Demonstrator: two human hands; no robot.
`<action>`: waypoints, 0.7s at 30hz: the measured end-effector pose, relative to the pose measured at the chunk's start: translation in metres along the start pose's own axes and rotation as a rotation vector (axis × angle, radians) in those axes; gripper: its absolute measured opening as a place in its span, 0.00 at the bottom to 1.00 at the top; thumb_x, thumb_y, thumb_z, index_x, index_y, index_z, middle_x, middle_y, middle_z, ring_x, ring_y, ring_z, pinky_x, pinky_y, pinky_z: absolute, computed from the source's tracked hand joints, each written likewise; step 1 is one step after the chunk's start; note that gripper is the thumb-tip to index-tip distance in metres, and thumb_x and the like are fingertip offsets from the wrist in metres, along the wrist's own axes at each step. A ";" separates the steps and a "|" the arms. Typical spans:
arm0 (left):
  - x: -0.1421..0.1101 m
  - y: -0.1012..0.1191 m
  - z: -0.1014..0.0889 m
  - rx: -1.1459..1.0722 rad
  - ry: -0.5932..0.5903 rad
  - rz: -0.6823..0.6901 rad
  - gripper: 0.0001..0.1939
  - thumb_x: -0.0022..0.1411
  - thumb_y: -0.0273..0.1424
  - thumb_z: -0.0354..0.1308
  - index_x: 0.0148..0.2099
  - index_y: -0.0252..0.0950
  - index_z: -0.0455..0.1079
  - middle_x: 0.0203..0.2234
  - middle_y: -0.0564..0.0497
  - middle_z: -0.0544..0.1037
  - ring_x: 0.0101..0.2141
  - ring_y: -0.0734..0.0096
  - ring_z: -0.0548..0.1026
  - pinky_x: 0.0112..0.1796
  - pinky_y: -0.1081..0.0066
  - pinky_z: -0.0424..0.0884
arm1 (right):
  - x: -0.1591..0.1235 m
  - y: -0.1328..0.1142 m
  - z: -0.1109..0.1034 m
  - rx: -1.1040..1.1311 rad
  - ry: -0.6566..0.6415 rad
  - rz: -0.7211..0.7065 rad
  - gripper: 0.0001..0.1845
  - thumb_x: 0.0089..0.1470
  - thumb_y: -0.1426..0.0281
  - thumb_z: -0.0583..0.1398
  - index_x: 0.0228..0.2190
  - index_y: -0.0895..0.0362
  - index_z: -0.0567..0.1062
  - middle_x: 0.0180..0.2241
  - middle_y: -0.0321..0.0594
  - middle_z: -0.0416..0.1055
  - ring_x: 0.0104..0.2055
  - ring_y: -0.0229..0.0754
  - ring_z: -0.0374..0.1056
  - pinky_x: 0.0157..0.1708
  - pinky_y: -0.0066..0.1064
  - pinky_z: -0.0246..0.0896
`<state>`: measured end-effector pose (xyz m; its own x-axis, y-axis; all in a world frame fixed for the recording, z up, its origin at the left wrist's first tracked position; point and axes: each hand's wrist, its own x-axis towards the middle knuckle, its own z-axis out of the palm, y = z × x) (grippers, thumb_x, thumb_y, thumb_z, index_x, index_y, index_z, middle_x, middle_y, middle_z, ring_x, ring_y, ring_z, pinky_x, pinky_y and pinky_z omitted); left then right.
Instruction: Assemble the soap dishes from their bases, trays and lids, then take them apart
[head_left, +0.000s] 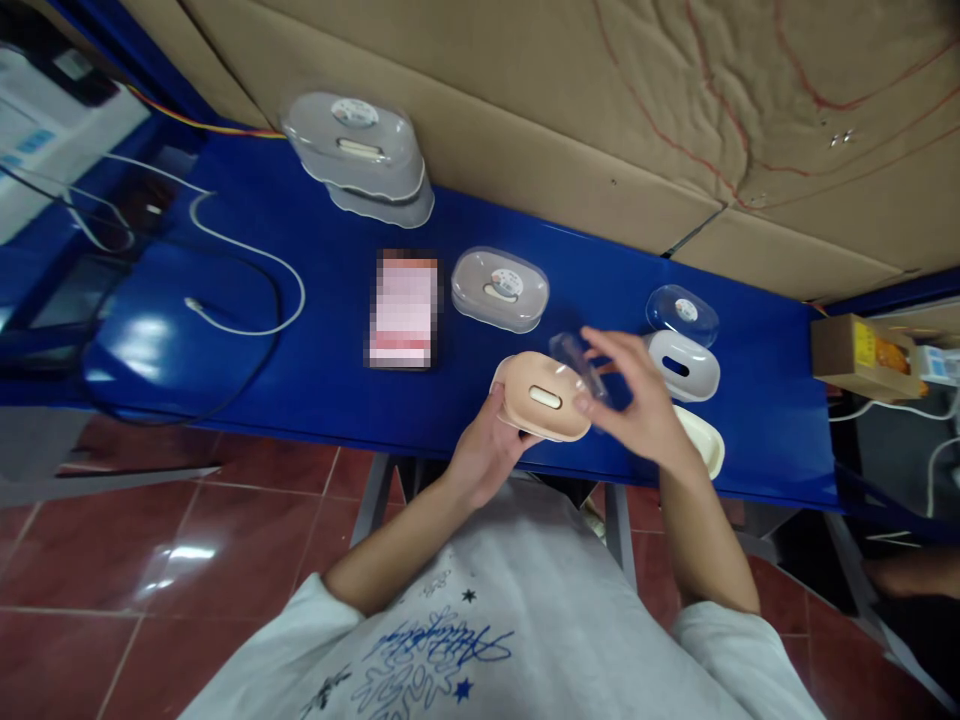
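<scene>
My left hand (pixel 487 445) is closed around the side of a peach oval plastic box (pixel 540 375) with a cream slot piece in its middle, held above the table's front edge. In my right hand (pixel 637 405) is a clear plastic lid (pixel 577 365), tilted and pinched between thumb and fingers at the right end of the box. The lid is blurred, and whether it touches the box I cannot tell. Just beyond my right hand lie a white oval tray (pixel 701 372) with a slot and, partly hidden by my wrist, a cream tray (pixel 709 445).
On the blue table (pixel 322 390) stand a lidded oval box (pixel 484 305), a stack of clear-lidded boxes (pixel 375 165) and a loose clear lid (pixel 667 310). A phone with a blurred screen (pixel 405 310) lies left of centre. Cables (pixel 247 240) run at left; a cardboard box (pixel 855 370) is at right.
</scene>
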<state>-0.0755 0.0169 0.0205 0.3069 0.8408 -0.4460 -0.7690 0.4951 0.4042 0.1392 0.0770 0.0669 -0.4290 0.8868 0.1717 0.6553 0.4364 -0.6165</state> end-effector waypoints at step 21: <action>-0.005 -0.015 0.004 0.004 -0.101 0.054 0.32 0.70 0.54 0.63 0.69 0.44 0.70 0.71 0.46 0.71 0.73 0.49 0.64 0.70 0.50 0.64 | -0.027 -0.013 0.045 -0.279 0.023 -0.326 0.44 0.64 0.52 0.67 0.73 0.42 0.57 0.65 0.54 0.59 0.72 0.70 0.59 0.66 0.67 0.64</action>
<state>-0.0627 0.0064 0.0199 0.3202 0.8841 -0.3403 -0.7839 0.4489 0.4289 0.1140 0.0405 0.0359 -0.6293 0.6977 0.3424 0.6325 0.7157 -0.2962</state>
